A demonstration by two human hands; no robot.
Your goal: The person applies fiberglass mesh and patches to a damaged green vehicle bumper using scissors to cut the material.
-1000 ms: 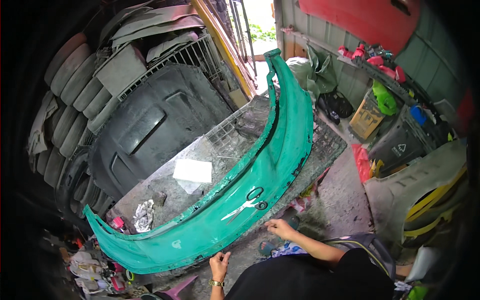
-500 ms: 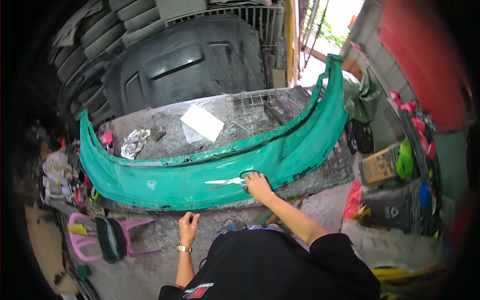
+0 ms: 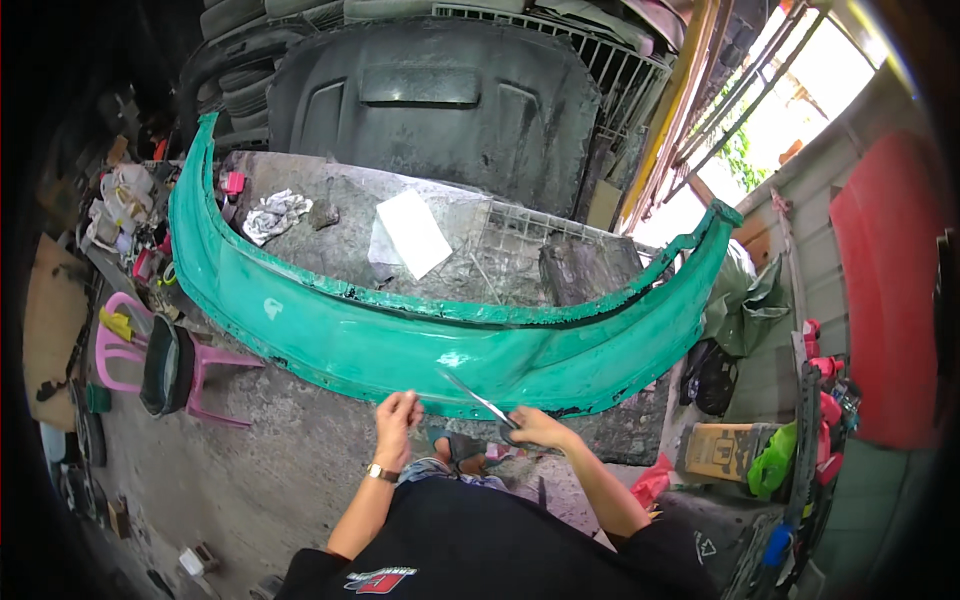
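A long green car bumper [image 3: 390, 345], its paint chipped dark along the edges, curves across the bench before me. My right hand [image 3: 538, 428] is closed around the handles of a pair of scissors [image 3: 482, 400]. Their silver blades point up and to the left, over the bumper's near edge. To the left, my left hand [image 3: 398, 412] is raised close to that same edge, thumb and fingers pinched together. Whatever it may hold is too small to make out.
A white sheet [image 3: 413, 232] and a crumpled rag [image 3: 275, 216] lie on the bench [image 3: 340, 190] behind the bumper. A black car hood [image 3: 430, 120] leans farther back. At left stands a pink chair [image 3: 215, 372]; a cardboard box [image 3: 722, 450] and green bag [image 3: 772, 460] sit at right.
My right hand has lifted the scissors off the bumper's face and brought them nearer to me, blades now angled. My left hand has come up toward the bumper edge. The view has turned.
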